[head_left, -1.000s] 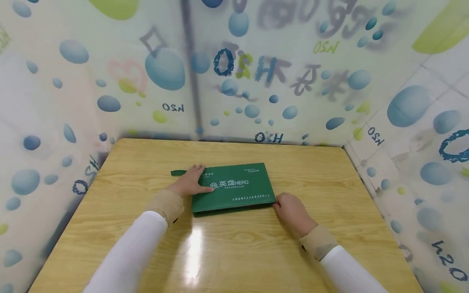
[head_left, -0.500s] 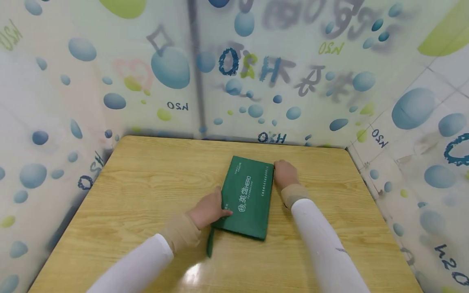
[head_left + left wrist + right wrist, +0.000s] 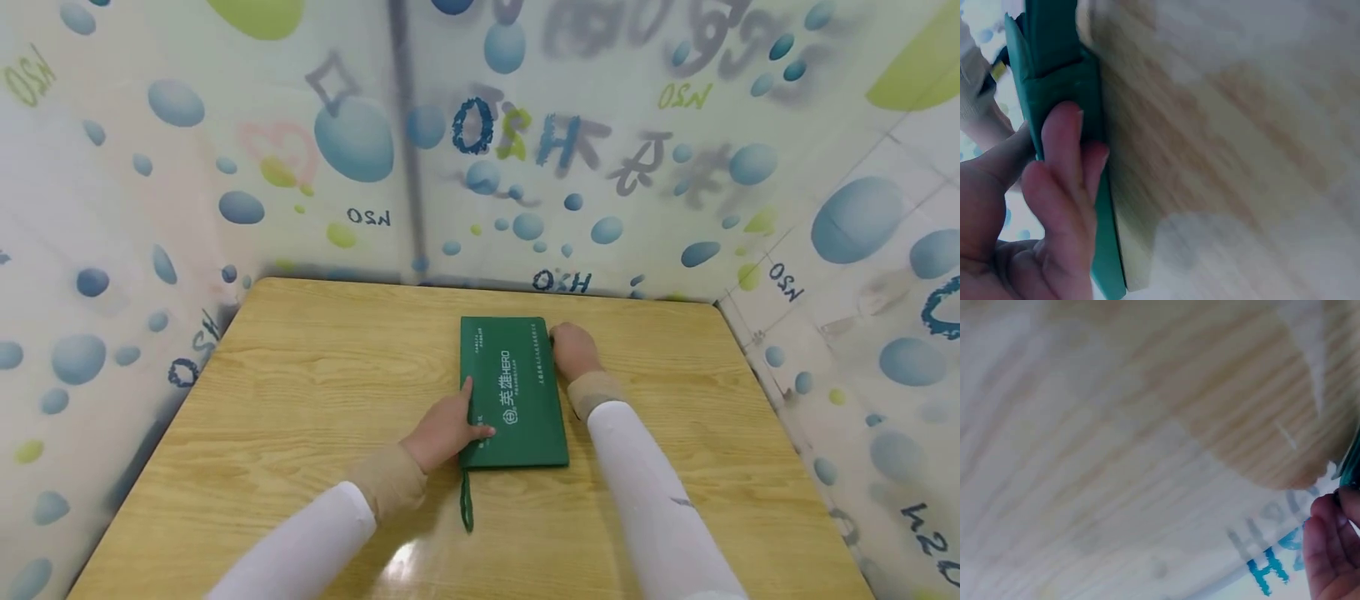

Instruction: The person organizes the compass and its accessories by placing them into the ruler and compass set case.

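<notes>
A flat green case (image 3: 525,433) with white lettering and the word HERO lies lengthwise on the wooden table. Its green wrist strap (image 3: 467,500) hangs from the near left corner. My left hand (image 3: 444,429) grips the case's left side, thumb on top; in the left wrist view, its fingers (image 3: 1063,137) press against the green side wall. At the far right edge of the case, my right hand (image 3: 576,352) pinches a small dark tab (image 3: 1336,497), perhaps a zipper pull. My curled fingers partly hide it.
The light wooden table (image 3: 315,375) ends at a back wall (image 3: 480,200) printed with bubbles and letters. Similar walls stand at the left and right sides. Glare shines on the near part of the tabletop.
The case has turned about a quarter turn counterclockwise, its strap swinging from far left to near left. My right hand has moved to the far right edge; my left hand shifted right and nearer.
</notes>
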A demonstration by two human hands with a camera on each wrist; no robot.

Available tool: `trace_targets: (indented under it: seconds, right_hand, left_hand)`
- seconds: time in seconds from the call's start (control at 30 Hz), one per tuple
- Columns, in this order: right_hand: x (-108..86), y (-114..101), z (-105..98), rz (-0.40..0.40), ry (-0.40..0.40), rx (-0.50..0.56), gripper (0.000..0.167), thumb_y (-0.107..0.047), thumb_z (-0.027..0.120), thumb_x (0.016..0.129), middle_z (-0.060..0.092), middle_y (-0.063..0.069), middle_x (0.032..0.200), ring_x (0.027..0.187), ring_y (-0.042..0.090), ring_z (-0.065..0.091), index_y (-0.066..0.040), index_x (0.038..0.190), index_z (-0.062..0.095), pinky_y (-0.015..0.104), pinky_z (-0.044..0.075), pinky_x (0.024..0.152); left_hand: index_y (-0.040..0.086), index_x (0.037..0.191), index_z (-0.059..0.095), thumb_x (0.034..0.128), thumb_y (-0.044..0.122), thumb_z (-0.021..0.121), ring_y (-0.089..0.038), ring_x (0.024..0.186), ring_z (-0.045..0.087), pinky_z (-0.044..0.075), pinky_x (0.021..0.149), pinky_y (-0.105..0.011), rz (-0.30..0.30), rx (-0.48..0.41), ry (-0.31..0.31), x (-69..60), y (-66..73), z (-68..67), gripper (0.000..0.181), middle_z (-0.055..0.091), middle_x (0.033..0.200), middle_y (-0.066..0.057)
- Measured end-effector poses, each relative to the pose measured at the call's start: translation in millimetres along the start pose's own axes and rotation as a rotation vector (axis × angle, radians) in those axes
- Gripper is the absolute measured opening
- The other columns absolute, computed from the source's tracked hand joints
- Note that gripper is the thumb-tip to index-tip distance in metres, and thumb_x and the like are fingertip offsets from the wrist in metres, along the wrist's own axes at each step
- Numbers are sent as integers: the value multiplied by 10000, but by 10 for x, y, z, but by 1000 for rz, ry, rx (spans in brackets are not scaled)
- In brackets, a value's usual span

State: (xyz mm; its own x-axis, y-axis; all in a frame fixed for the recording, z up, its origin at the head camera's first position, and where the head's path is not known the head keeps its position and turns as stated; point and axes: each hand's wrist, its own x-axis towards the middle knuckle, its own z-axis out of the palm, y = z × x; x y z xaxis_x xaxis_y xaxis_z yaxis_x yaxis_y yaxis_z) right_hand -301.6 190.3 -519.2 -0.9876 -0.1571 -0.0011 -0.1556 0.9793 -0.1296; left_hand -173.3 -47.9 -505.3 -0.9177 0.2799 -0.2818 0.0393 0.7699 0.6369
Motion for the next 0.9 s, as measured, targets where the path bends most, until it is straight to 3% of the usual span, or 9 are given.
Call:
trace_targets:
  seconds: [0.2, 0.5, 0.63, 0.73, 0.83, 0.9]
  right_hand:
    - [-267, 1, -40, -194, 37, -58, 160, -16, 566, 905, 655, 108, 849, 795, 258, 637, -34, 919, 725, 390, 538, 738]
    - [-1016, -12, 16, -383, 96, -37, 100, -20, 641, 854, 565, 37, 683, 628, 189, 577, -62, 784, 700, 349, 502, 593]
    - [-1249, -35, -2, -408, 104, -6, 126, -13, 671, 816, 520, 14, 634, 588, 168, 542, -73, 704, 673, 337, 478, 562]
    - [-1323, -49, -12, -387, 101, 30, 150, -6, 668, 810, 509, 16, 626, 587, 173, 539, -69, 674, 661, 340, 475, 564]
    - [-1323, -27, -9, -334, 88, 43, 183, 11, 637, 815, 507, 16, 627, 586, 176, 540, -71, 652, 642, 335, 470, 556]
    - [-1291, 17, -2, -305, 86, 29, 190, 28, 623, 810, 507, 19, 629, 581, 177, 542, -72, 648, 632, 327, 470, 546]
  left_hand:
    - [28, 1506, 141, 802, 397, 729, -265, 1180, 547, 436, 1010, -386, -40, -9, 39, 153, -9, -92, 989, 453, 1410, -216]
    - [52, 1511, 142, 802, 402, 729, -270, 1154, 571, 453, 989, -369, -78, 4, 67, 375, -45, -214, 985, 493, 1373, -219]
    - [48, 1513, 125, 804, 420, 719, -259, 1076, 599, 470, 957, -355, -96, 31, 63, 424, -50, -233, 997, 489, 1374, -223]
    - [-1, 1501, 127, 813, 419, 708, -263, 1089, 591, 463, 969, -366, -107, 39, 84, 376, -19, -213, 994, 478, 1380, -233]
    - [-44, 1492, 70, 849, 417, 675, -247, 897, 686, 541, 819, -337, -135, 22, 78, 257, 42, -137, 996, 639, 1127, -233]
    - [-85, 1477, 29, 879, 420, 641, -212, 627, 686, 549, 608, -300, -133, 48, 48, 146, 87, -69, 993, 692, 847, -185]
